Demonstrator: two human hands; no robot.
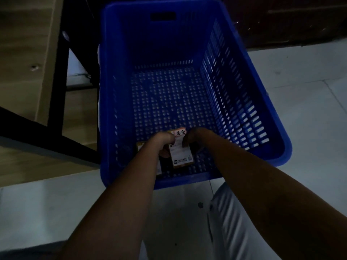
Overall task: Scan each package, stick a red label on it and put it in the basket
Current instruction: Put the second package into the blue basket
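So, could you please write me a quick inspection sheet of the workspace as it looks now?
Surface: pale tiled floor, dimly lit.
Job's things: blue basket on the floor; package with a shipping label and a red label low inside its near end; a second package beside it, mostly hidden by the left arm.
Clutter: nothing seen.
Grippers: left hand and right hand both reach into the basket, grip on the package.
Cables: nothing seen.
Surroundings: wooden panel with black frame left of the basket; dark furniture behind.
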